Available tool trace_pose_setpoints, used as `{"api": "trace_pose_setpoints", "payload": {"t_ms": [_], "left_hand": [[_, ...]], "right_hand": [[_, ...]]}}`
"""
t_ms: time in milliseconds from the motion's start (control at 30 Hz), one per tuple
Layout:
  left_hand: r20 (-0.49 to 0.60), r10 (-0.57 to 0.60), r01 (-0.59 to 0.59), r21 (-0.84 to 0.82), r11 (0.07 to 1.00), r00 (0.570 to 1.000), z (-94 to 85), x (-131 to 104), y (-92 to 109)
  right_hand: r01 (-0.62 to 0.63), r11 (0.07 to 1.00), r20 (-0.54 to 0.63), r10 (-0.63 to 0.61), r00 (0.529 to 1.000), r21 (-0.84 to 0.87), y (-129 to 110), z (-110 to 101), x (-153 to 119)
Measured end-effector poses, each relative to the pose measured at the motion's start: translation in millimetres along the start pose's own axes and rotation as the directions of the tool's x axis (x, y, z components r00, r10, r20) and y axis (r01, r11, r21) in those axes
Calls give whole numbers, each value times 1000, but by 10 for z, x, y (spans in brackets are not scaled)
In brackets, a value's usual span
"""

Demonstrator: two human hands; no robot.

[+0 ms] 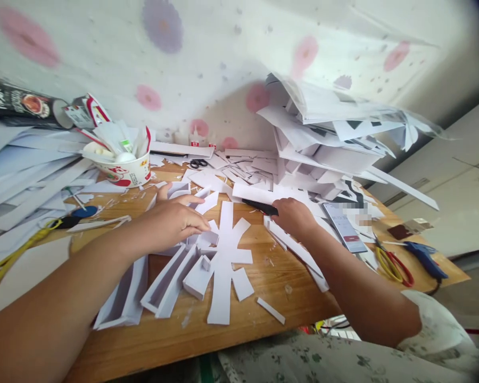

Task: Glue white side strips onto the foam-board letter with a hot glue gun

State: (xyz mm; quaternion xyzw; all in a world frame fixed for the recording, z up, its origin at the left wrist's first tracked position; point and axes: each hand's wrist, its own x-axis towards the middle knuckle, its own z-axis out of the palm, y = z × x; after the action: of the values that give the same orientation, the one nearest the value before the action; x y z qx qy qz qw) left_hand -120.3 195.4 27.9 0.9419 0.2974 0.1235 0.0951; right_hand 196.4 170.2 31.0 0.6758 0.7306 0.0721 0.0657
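Observation:
My left hand [179, 218] is stretched out with its fingers apart, over or on a group of white foam-board channel shapes [175, 276] with thin upright walls. It holds nothing that I can see. Just right of it lies a flat white cutout [223, 266], a long upright bar with several short arms. A small white box-like piece [197, 276] stands against the bar's left side. My right hand [293, 215] is closed around the end of a black utility knife [260, 206], which lies low among white scraps; its blade is hard to make out.
A paper tub [123, 173] stuffed with scraps stands back left, near a black can [24, 103]. Stacked white boards [319, 154] rise at the back right. A phone [345, 226], scissors [393, 266] and a blue glue gun [427, 258] lie on the right.

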Motion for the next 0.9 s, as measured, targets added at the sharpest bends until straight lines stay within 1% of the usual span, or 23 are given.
{"api": "trace_pose_setpoints", "payload": {"t_ms": [167,267,333,400,433,467,500,533,567,600,633,667,700,733,767,833,900], "left_hand": [[23,-18,19,-4,1000,1000,-26,-1,32],[3,-12,13,-18,1000,1000,-21,-6,16],[-2,-3,3,-21,1000,1000,0,-12,-13],[-1,17,-17,-18,1000,1000,30,-18,-51],[-3,23,-24,-18,1000,1000,45,-21,-68],[-6,26,-26,-22,999,1000,57,-25,-81],[-8,24,-24,-28,999,1000,63,-28,-88],[-7,17,-17,-35,999,1000,63,-31,-88],[1,9,-9,-43,999,1000,57,-35,-82],[12,2,-1,-50,999,1000,45,-38,-70],[20,-5,6,-56,998,1000,30,-41,-55],[27,-12,13,-62,998,1000,13,-44,-38],[32,-18,20,-70,997,999,-4,-47,-23],[37,-22,24,-77,997,999,-18,-49,-10],[45,-22,26,-85,996,999,-30,-50,0],[51,-12,17,-95,995,999,-45,-53,9],[49,3,2,-87,996,999,-55,-57,10]], "right_hand": [[-53,998,7,53,999,-20,-101,65,42],[-76,997,6,76,997,13,-91,96,53],[-80,995,12,80,997,62,-66,74,41],[-77,990,23,75,997,118,-49,-1,-2],[-75,983,21,72,997,168,-50,-55,-32],[-67,964,7,67,998,256,-60,-112,-66],[-46,919,-22,59,998,391,-79,-166,-98],[4,811,-75,49,996,584,-111,-210,-124],[84,646,-142,39,989,759,-153,-241,-143],[174,438,-215,46,976,882,-206,-254,-154],[252,234,-274,66,959,939,-266,-251,-157],[303,84,-310,85,947,949,-330,-230,-153],[330,-16,-327,108,939,944,-392,-197,-146],[338,-74,-327,125,937,938,-449,-153,-137],[332,-104,-317,137,938,938,-498,-104,-127],[311,-111,-295,143,945,944,-566,-2,-108],[271,-80,-259,140,956,959,-608,82,-89]]}}
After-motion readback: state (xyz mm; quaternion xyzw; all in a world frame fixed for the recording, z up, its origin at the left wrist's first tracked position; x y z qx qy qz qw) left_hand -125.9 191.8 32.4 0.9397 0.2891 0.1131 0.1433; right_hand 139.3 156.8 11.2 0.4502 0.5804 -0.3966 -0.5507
